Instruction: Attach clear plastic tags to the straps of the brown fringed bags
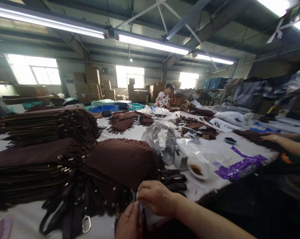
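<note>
At the table's near edge, my left hand [130, 221] and my right hand [156, 198] meet, both closed in a pinch. Between their fingertips shows a small whitish, thin piece [141, 206]; its kind is too blurred to tell. Just beyond my hands lies a stack of dark brown fringed bags [120, 159]. Dark straps [72, 212] with gold-coloured metal clasps [86, 224] hang from the bags over the white table cover, left of my left hand. More dark straps [173, 179] lie beyond my right hand.
Tall stacks of brown bags [35, 126] fill the left side. A pink comb [2, 228] lies at the near left. A patterned bundle [158, 141], a dish with dark contents [197, 171] and purple packaging [240, 166] are at right. A co-worker's arms [289, 142] reach in from the right.
</note>
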Tool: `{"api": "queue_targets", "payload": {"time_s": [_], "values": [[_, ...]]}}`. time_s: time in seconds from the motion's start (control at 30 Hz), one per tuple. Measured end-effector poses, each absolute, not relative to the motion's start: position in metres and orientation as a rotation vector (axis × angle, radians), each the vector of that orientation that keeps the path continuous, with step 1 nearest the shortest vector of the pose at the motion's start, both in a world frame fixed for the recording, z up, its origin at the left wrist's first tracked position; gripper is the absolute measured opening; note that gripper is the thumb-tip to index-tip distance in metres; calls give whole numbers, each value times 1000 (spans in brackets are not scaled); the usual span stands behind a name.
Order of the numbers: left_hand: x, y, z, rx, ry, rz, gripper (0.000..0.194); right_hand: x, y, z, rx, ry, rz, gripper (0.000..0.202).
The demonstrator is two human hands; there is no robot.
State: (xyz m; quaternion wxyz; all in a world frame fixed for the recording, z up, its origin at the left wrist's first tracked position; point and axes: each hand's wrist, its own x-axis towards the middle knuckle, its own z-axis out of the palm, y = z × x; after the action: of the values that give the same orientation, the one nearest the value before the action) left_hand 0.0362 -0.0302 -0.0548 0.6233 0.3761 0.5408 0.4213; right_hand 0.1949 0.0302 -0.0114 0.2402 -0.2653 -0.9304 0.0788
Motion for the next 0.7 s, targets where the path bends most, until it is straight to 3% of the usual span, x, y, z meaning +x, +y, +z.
{"api": "queue_targets", "payload": {"time_s": [0.47,0.7], "values": [[36,-31,-61,648,1060,940,55,197,34,-7,-627,-2619,262,16],[40,-33,-59,788,1205,950,52,197,37,-15,-644,-2568,219,11]]}}
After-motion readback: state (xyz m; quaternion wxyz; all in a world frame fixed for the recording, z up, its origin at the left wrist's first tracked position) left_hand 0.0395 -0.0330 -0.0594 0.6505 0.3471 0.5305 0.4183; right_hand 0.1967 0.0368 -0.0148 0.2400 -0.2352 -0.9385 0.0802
